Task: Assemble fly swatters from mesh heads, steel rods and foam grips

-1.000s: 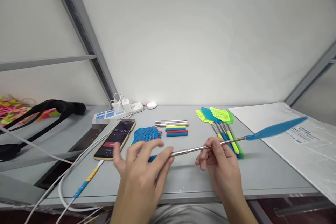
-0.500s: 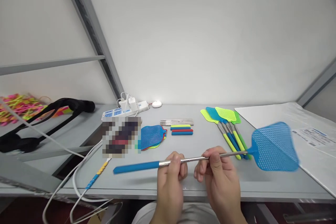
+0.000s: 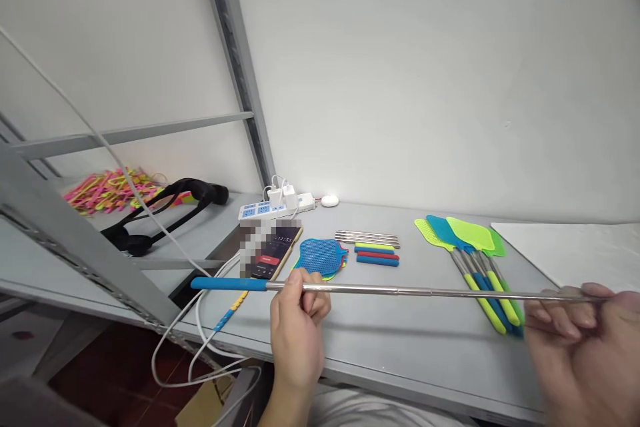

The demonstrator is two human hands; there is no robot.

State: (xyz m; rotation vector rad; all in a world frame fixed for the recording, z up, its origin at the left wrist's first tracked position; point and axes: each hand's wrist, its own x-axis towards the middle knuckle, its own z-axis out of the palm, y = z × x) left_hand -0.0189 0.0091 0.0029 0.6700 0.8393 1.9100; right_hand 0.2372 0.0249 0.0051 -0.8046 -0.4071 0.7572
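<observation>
A telescopic fly swatter (image 3: 380, 289) stretches level across the front of the bench, its metal rod drawn out long and its blue handle at the left. My left hand (image 3: 300, 313) is closed around the rod just right of the handle. At the right edge my right hand (image 3: 580, 327) grips the rod's far part, somewhat blurred. The swatter's blue head lies outside the view. Behind the rod are stacked loose swatter heads (image 3: 320, 257), several metal rods (image 3: 367, 239) and coloured handle grips (image 3: 377, 259). Several assembled swatters (image 3: 470, 237) lie in a fanned pile nearer my right hand.
A phone (image 3: 277, 247) with cables sits left on the bench, before a power strip (image 3: 270, 208) with chargers. Black headgear (image 3: 200, 193) and a colourful pile (image 3: 120, 190) lie beyond the metal frame (image 3: 240, 60). A white package (image 3: 575, 247) is at right.
My right hand has pulled far to the right, and the swatter's rod is much longer. My left hand still holds near the handle. The view has turned left, leaving the blue head out of sight.
</observation>
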